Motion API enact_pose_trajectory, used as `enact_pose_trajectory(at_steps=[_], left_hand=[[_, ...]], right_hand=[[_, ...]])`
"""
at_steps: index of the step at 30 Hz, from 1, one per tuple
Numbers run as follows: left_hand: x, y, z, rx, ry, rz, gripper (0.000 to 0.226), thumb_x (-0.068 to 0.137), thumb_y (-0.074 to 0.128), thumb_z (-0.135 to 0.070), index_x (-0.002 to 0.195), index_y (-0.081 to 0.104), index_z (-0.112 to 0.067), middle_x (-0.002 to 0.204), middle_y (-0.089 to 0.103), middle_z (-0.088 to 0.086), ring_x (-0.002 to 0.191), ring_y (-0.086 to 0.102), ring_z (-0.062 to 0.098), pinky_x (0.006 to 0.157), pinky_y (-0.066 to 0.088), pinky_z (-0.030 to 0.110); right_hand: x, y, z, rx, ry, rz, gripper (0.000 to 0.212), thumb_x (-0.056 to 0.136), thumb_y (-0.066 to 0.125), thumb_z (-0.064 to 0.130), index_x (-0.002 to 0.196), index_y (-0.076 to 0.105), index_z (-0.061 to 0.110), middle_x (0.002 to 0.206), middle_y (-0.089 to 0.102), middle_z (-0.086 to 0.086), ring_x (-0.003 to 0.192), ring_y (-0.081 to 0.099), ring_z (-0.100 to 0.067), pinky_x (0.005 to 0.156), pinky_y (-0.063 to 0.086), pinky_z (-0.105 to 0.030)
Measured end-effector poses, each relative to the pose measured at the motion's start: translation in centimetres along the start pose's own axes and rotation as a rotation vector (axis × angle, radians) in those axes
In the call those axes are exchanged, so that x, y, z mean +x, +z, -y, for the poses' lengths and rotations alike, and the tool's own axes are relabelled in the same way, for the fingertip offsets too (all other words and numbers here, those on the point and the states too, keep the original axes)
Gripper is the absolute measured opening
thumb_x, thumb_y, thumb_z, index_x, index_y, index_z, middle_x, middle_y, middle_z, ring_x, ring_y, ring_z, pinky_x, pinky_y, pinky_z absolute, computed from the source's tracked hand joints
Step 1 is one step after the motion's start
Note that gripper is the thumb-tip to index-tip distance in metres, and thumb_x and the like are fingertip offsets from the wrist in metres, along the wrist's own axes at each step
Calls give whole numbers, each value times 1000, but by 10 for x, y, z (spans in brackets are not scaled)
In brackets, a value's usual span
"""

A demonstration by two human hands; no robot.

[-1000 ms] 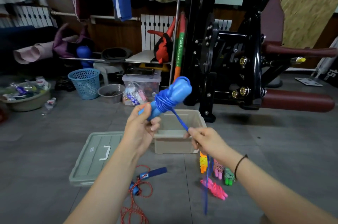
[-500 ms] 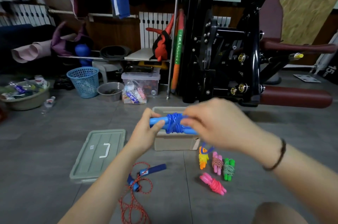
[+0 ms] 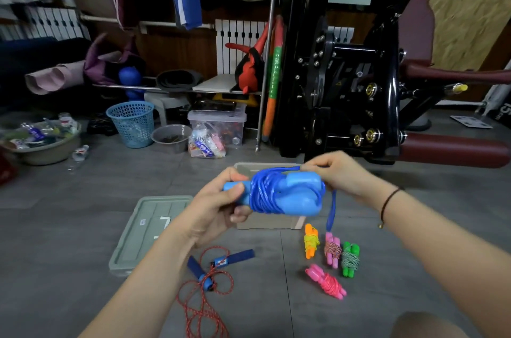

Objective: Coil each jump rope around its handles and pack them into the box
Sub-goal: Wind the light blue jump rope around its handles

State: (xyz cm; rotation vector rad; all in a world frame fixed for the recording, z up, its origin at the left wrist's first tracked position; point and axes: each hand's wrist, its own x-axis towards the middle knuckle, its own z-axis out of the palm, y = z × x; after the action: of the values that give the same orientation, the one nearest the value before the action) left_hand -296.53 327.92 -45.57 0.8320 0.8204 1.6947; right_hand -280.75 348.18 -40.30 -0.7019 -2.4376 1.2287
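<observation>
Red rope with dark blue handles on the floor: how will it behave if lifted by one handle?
Probably floppy: the red rope lies in loose uncoiled loops, so it would likely trail and snag. The dark blue handles look padded, so probably grippy, not slippery. Being round, they may roll if nudged.

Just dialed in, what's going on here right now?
A person holds the blue jump rope, mostly wound around its handles: the left hand grips the handle ends, the right hand pinches the rope, and a short tail hangs loose. Four small coiled ropes lie on the floor beside the box; a red rope lies uncoiled near the lid.
</observation>
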Motion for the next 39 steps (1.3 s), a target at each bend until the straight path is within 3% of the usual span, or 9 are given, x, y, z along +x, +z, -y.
enact_pose_trajectory(at_steps=[7, 12, 16, 20, 25, 30, 33, 36, 39], left_hand=[[12, -7, -9, -299, 303, -469, 8, 91, 51, -13, 84, 46, -14, 75, 62, 2, 46, 40, 9, 40, 33, 17], [20, -21, 10, 291, 251, -821, 12, 97, 51, -13, 88, 46, -20, 77, 52, 4, 54, 42, 12, 46, 37, 18], [15, -8, 19, 925, 180, -649, 11, 93, 56, -14, 93, 46, -18, 79, 53, -4, 69, 48, 7, 63, 38, 16], [7, 15, 27, 1053, 143, -361, 20, 93, 57, -13, 83, 43, -24, 77, 50, -7, 62, 43, -4, 60, 36, 11], [0, 22, 14, 617, -5, -91, 13, 87, 61, -20, 84, 48, -21, 67, 48, 2, 57, 39, 12, 56, 34, 22], [1, 18, 3, -39, 57, -75, 32, 69, 78, -17, 82, 49, -13, 71, 55, 6, 50, 38, 12, 46, 33, 21], [5, 25, 8, -218, 121, -178, 21, 82, 66, -15, 78, 46, -13, 76, 60, 4, 48, 38, 12, 44, 33, 20], [14, 30, 11, -323, 187, -404, 13, 92, 46, -10, 80, 44, -13, 76, 60, 4, 45, 37, 11, 41, 31, 19], [20, 27, 13, -81, 223, -598, 10, 98, 45, -10, 89, 44, -13, 69, 56, 5, 46, 38, 10, 43, 31, 21]], right_hand=[[-52, 64, -1, 134, 64, 143, 24, 98, 47, 17, 84, 66, 17, 57, 54, 2, 39, 42, -9, 42, 39, -22], [-89, 84, 41, -490, -152, 201, 21, 97, 42, 37, 88, 53, 22, 75, 59, -1, 71, 56, -21, 67, 49, -34], [-86, 58, 90, -991, -385, 113, 32, 98, 33, 46, 102, 56, 25, 98, 63, -4, 94, 59, -30, 62, 34, -32], [-48, 7, 107, -1067, -469, 4, 39, 86, 45, 62, 100, 68, 34, 84, 68, 8, 89, 63, -20, 68, 47, -29], [-2, -31, 69, -681, -233, 66, 19, 75, 69, 49, 77, 75, 31, 65, 70, 8, 61, 61, 0, 64, 48, -17], [-6, 4, 21, 77, -71, 143, 20, 80, 66, 1, 68, 71, 16, 57, 62, -4, 62, 52, -5, 59, 39, -18], [-18, 45, 8, 516, 29, 63, 8, 88, 55, 0, 80, 54, 0, 58, 40, -9, 56, 34, -10, 50, 28, -18], [-34, 92, 9, 421, 52, -52, 25, 100, 39, 7, 77, 51, 10, 60, 47, 3, 45, 41, -5, 52, 40, -24], [-45, 119, 13, -1, -14, -184, 19, 99, 40, 12, 92, 57, 13, 71, 60, 1, 49, 54, -12, 55, 49, -26]])
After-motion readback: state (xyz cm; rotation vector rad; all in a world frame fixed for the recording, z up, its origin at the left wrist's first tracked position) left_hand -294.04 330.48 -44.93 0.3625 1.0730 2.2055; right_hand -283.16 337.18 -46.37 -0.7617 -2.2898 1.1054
